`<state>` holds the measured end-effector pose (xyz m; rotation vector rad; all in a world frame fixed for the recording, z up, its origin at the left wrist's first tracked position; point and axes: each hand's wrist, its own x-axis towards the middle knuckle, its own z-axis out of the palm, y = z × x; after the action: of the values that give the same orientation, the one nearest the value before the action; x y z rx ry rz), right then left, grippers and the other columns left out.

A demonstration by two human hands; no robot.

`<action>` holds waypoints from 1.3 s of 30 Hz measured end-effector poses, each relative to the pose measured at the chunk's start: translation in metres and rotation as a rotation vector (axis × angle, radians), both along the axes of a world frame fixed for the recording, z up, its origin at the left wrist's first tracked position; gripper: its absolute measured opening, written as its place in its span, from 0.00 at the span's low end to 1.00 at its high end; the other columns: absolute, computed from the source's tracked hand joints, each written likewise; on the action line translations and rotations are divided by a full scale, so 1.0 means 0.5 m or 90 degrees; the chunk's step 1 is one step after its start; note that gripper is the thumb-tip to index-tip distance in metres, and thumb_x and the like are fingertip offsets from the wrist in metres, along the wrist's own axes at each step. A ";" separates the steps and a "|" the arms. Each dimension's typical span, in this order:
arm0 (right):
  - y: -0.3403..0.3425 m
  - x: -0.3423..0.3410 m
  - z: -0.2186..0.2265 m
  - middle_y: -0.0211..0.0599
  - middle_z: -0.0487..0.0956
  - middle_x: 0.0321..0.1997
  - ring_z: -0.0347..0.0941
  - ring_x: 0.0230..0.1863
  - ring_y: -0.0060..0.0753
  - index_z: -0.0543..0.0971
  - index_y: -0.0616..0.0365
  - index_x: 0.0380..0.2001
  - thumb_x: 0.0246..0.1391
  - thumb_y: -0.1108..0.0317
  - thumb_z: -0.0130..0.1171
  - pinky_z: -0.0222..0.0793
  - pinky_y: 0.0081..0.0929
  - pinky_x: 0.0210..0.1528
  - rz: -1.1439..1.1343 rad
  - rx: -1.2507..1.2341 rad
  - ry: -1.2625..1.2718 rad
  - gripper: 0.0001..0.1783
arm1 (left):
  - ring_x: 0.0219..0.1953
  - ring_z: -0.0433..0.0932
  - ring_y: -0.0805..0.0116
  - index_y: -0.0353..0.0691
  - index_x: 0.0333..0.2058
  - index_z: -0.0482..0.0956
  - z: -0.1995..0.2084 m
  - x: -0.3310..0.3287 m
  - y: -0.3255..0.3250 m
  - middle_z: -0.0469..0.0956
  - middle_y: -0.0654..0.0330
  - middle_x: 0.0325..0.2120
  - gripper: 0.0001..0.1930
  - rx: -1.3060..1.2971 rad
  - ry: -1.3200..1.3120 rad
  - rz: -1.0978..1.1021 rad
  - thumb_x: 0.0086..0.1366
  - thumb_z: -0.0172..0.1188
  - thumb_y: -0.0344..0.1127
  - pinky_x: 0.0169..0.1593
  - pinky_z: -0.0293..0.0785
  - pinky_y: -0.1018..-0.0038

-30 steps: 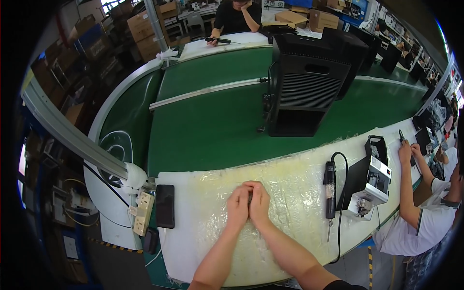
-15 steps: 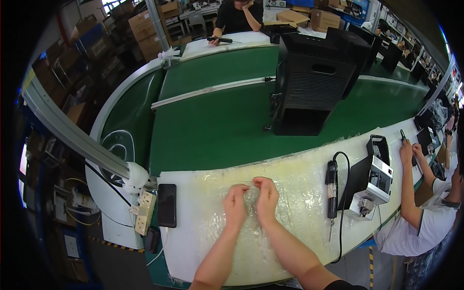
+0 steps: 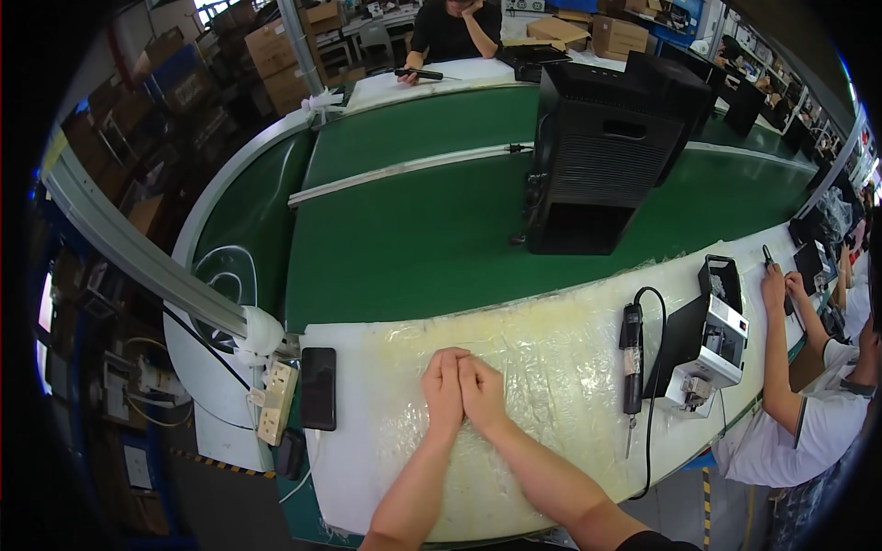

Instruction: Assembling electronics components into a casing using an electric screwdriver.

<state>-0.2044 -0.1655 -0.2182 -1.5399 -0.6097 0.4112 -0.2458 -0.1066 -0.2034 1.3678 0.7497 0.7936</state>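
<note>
My left hand (image 3: 444, 389) and my right hand (image 3: 481, 390) rest against each other, side by side, over the middle of the plastic-covered white work surface (image 3: 560, 367). Both have their fingers drawn together and curled, and no object shows in either one. The undersides of the hands and the fingertips are partly hidden. To the left of them a black phone (image 3: 319, 388) lies flat. Further to the right lies a black electric screwdriver (image 3: 632, 358) with its bit toward me and a cable looping from its far end.
A tall black housing (image 3: 597, 156) stands on the green conveyor belt (image 3: 404, 248). White-and-black screw feeder (image 3: 717, 344) and black bin (image 3: 721, 280) sit at right. A power strip (image 3: 277, 404) hangs by the metal post (image 3: 147, 243). Co-workers sit across and at right.
My hands have come together from slightly apart, the right one moving left and a little nearer. The black housing has shifted slightly to the right along the belt.
</note>
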 end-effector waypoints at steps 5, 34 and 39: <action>0.005 0.040 -0.001 0.37 0.79 0.33 0.74 0.36 0.28 0.77 0.66 0.31 0.65 0.67 0.42 0.69 0.23 0.43 -0.208 0.143 0.033 0.17 | 0.34 0.73 0.73 0.31 0.34 0.77 -0.020 0.000 -0.003 0.78 0.59 0.30 0.15 0.077 -0.038 0.041 0.70 0.44 0.35 0.40 0.70 0.77; 0.004 0.025 -0.002 0.38 0.79 0.33 0.73 0.36 0.26 0.77 0.65 0.33 0.65 0.65 0.41 0.69 0.23 0.41 -0.156 0.142 0.089 0.17 | 0.36 0.73 0.72 0.33 0.33 0.77 -0.023 0.004 -0.017 0.77 0.58 0.31 0.14 0.042 -0.005 -0.051 0.70 0.45 0.35 0.43 0.69 0.75; 0.003 0.008 0.007 0.38 0.79 0.32 0.74 0.34 0.28 0.77 0.65 0.33 0.64 0.67 0.42 0.69 0.24 0.39 -0.086 0.094 0.031 0.16 | 0.35 0.73 0.72 0.34 0.33 0.77 0.004 -0.001 0.007 0.77 0.59 0.30 0.15 0.027 -0.002 0.048 0.70 0.43 0.36 0.43 0.69 0.75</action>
<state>-0.2006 -0.1642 -0.2145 -1.4157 -0.4842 0.2936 -0.2461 -0.1031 -0.2015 1.3831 0.7902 0.8755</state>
